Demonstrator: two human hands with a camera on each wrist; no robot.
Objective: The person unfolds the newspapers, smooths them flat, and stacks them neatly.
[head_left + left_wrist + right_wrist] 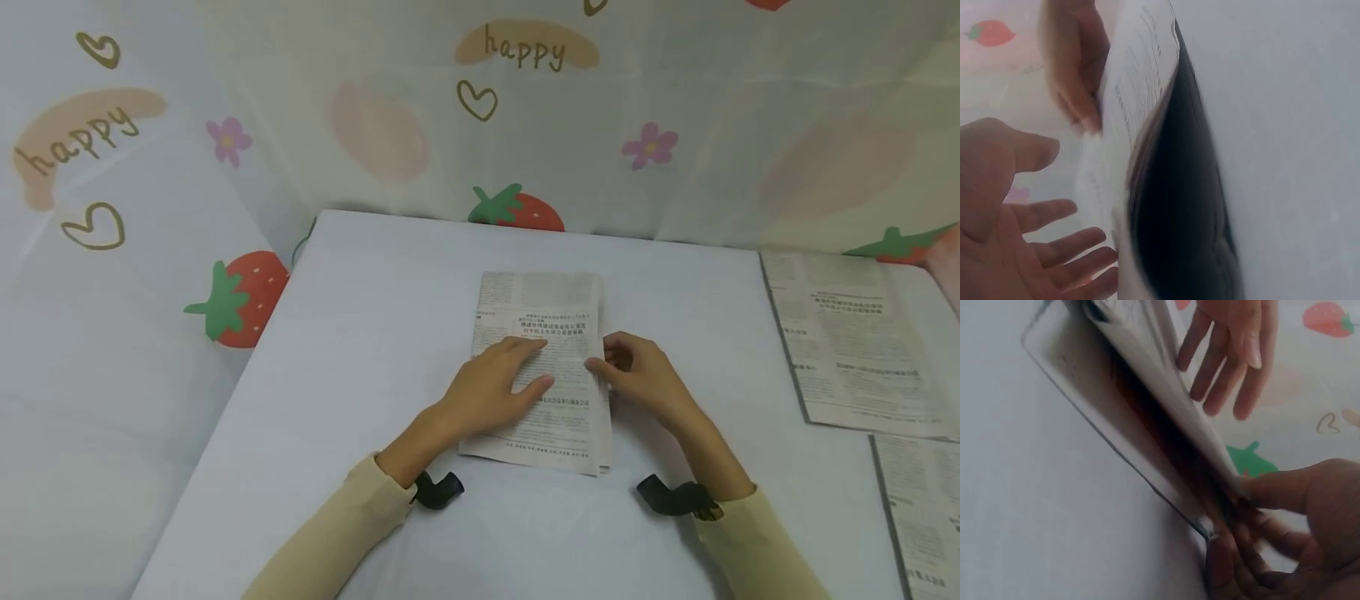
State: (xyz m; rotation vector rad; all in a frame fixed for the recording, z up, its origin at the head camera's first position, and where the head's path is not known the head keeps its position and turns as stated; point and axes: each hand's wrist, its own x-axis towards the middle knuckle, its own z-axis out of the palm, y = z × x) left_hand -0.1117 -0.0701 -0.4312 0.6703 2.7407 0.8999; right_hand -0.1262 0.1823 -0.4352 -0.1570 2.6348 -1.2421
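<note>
A folded newspaper point(551, 367) lies upright on the white table in front of me. My left hand point(495, 387) is over its left half with fingers extended; in the left wrist view the fingertips point(1107, 256) reach the top sheet. At the right edge, my right hand point(641, 371) pinches the paper, thumb on top and fingers curled at the layers. The right wrist view shows this hand point(1310, 531) at the edge, where the layers of the newspaper point(1141, 419) gape apart. Some right fingers are partly hidden by the sheets.
To the right lie two more folded newspapers, one at the back point(855, 342) and one nearer point(922, 508), cut off by the view. A strawberry-printed curtain point(420, 108) hangs behind and left of the table point(337, 308). Black wrist mounts point(675, 497) sit on both wrists.
</note>
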